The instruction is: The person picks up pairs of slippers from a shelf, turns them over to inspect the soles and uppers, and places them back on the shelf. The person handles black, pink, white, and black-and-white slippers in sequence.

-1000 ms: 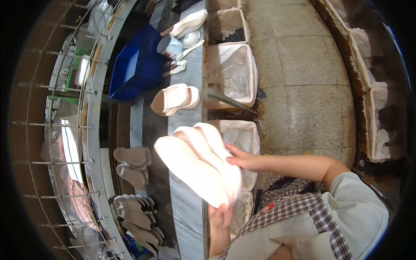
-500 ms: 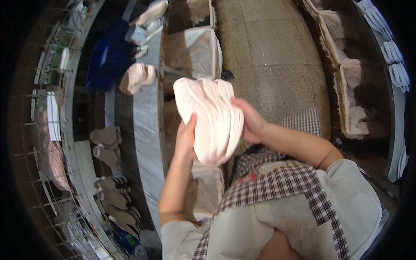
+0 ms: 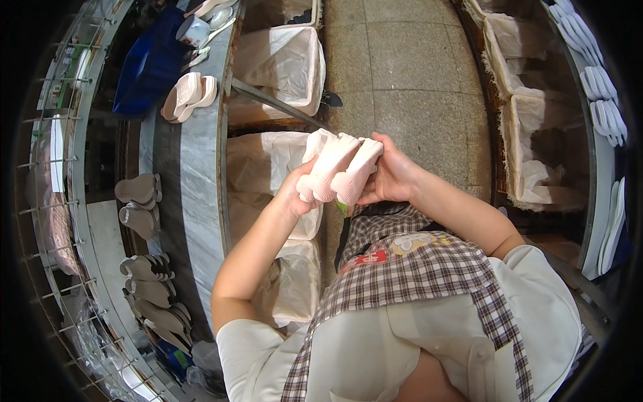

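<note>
A pair of pale pink shoe soles (image 3: 338, 167) is pressed together on edge in front of my chest. My left hand (image 3: 295, 194) grips them from the left and my right hand (image 3: 388, 175) grips them from the right. They hang above a bin lined with a white sack (image 3: 268, 167), beside the long grey bench (image 3: 194, 181). Another pair of pale soles (image 3: 189, 96) lies on the bench further along.
More sack-lined bins (image 3: 284, 63) stand along the bench, others (image 3: 536, 161) at the right across the tiled floor (image 3: 408, 87). A blue crate (image 3: 151, 63) sits beyond the bench. Grey soles (image 3: 137, 201) lie on a lower shelf by wire racks (image 3: 47, 167). White soles (image 3: 603, 100) line the right edge.
The soles, first held flat over the bench in one hand, were brought in front of my chest, turned on edge and taken in both hands. My view has swung right.
</note>
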